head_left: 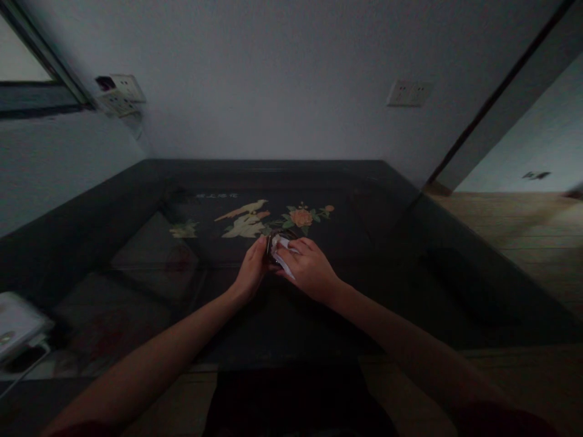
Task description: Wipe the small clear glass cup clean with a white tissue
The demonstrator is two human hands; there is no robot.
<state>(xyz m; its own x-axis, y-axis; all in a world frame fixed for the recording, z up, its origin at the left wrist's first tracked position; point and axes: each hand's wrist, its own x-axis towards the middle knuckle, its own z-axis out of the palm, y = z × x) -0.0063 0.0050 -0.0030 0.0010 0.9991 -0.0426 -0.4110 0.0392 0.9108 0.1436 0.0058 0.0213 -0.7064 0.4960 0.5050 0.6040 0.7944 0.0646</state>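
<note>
My left hand (250, 271) is closed around the left side of a small dark, shiny object with a rounded rim (281, 233); its exact kind is hard to make out in the dim light. Pressed against that object is a crumpled white tissue or thin cloth (286, 267), pinched by the fingers of my right hand (314, 268). Both hands meet at the middle, above the dark glossy table (282, 328). My fingers and the white piece cover much of the object.
Painted birds and flowers (300, 217) decorate the table top. A white device with a cable (20, 321) stands at the left edge. Dark and long, another item (464, 285) lies at the right. Wall sockets (410, 93) sit beyond the table, with wooden floor (514, 224) at the right.
</note>
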